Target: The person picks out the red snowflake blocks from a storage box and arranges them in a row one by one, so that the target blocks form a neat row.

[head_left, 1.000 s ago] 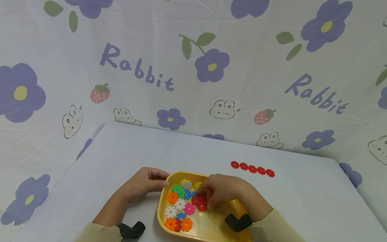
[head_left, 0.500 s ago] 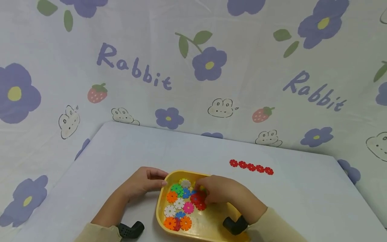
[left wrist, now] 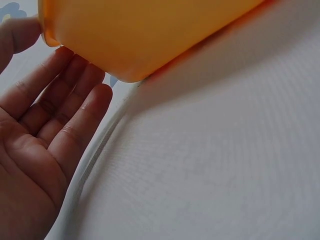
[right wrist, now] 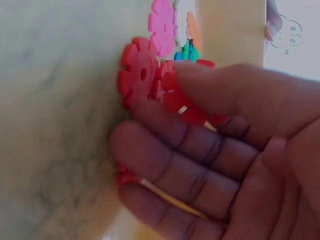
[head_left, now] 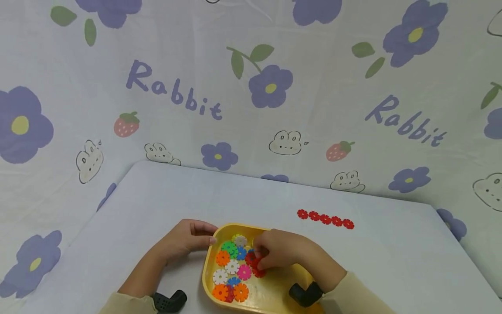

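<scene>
A yellow plastic tray [head_left: 270, 290] holds several colourful notched snowflake discs, mostly on its left side. My left hand [head_left: 184, 240] grips the tray's far left corner, thumb at the rim and fingers against the outer wall [left wrist: 125, 45]. Inside the tray, my right hand [head_left: 284, 247] pinches a red snowflake disc [right wrist: 182, 102] between thumb and fingers. Another red snowflake disc [right wrist: 139, 72] lies beside the fingertips in the right wrist view. The right hand partly covers the red discs in the head view.
Five-petal flowers and rabbits pattern the curtain [head_left: 243, 26] behind the white table [head_left: 392, 261]. A straight row of several red snowflake discs [head_left: 325, 219] lies beyond the tray, to the right. Black wrist devices [head_left: 306, 294] sit at both sleeves.
My right hand has shifted slightly among the red discs, and its fingers have closed on one. The left hand stays at the tray's corner. The head view has shifted a little.
</scene>
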### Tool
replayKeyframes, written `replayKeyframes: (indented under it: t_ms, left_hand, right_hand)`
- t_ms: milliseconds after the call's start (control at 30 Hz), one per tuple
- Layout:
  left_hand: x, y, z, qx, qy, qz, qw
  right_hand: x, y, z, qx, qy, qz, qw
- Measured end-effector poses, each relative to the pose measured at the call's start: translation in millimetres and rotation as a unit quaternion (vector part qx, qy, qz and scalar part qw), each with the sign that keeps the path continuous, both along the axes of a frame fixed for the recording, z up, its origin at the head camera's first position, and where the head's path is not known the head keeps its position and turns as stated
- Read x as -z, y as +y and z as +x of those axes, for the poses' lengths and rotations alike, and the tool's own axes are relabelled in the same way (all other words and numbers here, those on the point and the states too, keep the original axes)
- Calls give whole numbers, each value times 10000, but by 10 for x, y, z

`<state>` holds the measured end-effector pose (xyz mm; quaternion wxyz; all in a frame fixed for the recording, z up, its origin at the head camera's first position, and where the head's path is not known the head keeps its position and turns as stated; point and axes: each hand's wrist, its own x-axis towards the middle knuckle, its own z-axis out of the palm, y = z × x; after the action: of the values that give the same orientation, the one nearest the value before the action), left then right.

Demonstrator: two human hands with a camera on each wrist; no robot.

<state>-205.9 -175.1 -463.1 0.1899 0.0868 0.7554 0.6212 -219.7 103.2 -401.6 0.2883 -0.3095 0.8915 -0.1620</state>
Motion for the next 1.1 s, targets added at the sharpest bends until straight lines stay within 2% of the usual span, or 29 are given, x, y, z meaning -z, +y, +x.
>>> replayKeyframes:
  t_ms: [233, 467, 600, 1100]
  left_hand:
    - [16, -5, -4, 1, 36, -34, 10000]
    - [23, -12, -7, 16, 1, 3, 10000]
    - [21, -12, -5, 34, 8, 31, 10000]
    - [12, -10, -3, 34, 17, 25, 10000]
  right_hand:
    - [13, -2, -22, -181, -187, -623, 9977]
    - [-5, -21, -26, -20, -623, -1198, 9908]
    - [-11, -27, -26, -20, -716, -1490, 9862]
    - [-36, -46, -23, 387, -891, -1610, 9822]
